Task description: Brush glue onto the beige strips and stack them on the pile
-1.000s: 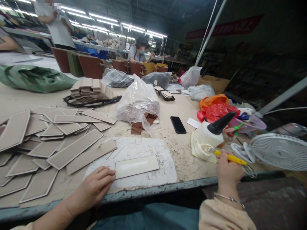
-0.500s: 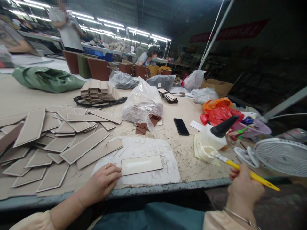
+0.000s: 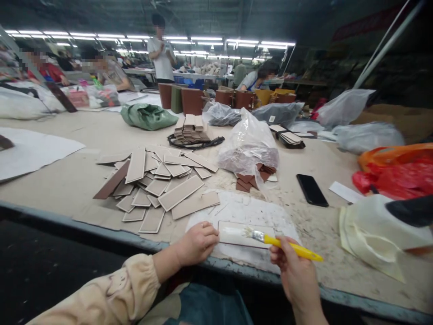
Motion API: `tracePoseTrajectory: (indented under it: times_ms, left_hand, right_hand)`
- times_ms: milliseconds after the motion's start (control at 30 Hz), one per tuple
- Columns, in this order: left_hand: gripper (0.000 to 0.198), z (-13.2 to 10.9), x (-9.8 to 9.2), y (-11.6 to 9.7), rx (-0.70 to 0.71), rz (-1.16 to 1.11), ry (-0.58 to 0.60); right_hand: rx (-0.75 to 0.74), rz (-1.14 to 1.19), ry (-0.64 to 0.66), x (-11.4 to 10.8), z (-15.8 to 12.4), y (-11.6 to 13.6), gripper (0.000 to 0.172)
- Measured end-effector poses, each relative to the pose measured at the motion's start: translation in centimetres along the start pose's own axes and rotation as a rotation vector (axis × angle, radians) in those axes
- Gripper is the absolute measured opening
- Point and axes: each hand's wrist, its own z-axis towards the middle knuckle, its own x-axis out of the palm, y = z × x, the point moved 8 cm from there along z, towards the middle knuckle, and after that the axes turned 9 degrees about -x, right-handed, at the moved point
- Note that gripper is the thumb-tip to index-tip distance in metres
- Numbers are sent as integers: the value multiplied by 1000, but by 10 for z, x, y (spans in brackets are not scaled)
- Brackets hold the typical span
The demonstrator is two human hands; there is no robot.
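Note:
My right hand (image 3: 294, 266) grips the yellow handle of a paintbrush (image 3: 270, 240). Its bristles rest on a flat rectangular piece (image 3: 232, 232) with a pale face and dark edge. A wet-looking whitish patch shows there. At the left end of that piece is my left hand (image 3: 199, 241), fingers bent together and pressing on its edge. Beneath lies a stained white sheet (image 3: 264, 210) at the table's front. Beyond my left hand spreads a loose pile of similar beige pieces (image 3: 181, 193) with light borders.
To the right stands a cut white plastic container (image 3: 368, 230) with a pale coating. Nearby are a black phone (image 3: 311, 189) and red bags (image 3: 402, 174). A clear bag (image 3: 248, 142) holding brown pieces, stacked pieces (image 3: 191, 130) and a green bag (image 3: 147, 116) lie farther back. Other people work beyond.
My right hand has brought the brush left from the white container onto the rectangular piece. My left hand stays at the piece's left end. The view has turned left.

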Motion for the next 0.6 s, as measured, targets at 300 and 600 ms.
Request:
tracePoseTrajectory:
  times_ms: [300, 600]
  left_hand:
    - [20, -2, 3, 1, 7, -1, 7]
    - [19, -1, 1, 1, 7, -9, -8]
  right_hand:
    - [-68, -269, 210, 55, -11, -16, 50]
    - [-173, -396, 212, 56, -8, -7, 46]
